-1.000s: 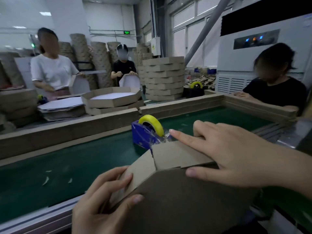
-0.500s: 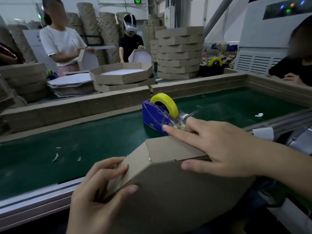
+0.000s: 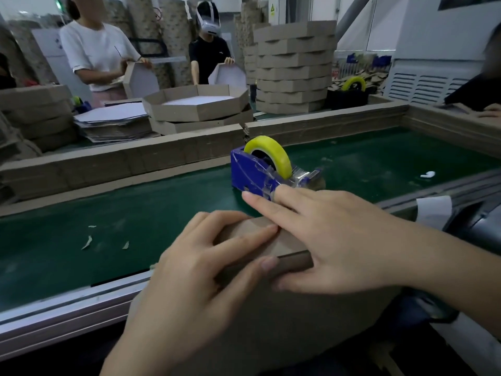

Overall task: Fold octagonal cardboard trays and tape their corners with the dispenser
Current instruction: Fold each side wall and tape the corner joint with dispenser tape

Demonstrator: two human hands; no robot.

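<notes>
Left hand (image 3: 195, 270): fingers nearly straight, laid flat over the top folded wall of the brown cardboard tray (image 3: 271, 335), thumb pressed on the near face; nothing enclosed. Right hand (image 3: 333, 240): fingers splayed and straight on the same wall, thumb on the near face, index reaching forward. The two hands meet over the tray's top corner and hide it, so I cannot tell whether tape is on the joint. Tray stands tilted at the near edge of the green conveyor belt (image 3: 81, 213), with its lower part cut off by the frame. Blue plastic tape dispenser with a yellow roll (image 3: 257, 172) sits on the belt just beyond the right index fingertip, which covers its near base. Hands slightly blurred.
</notes>
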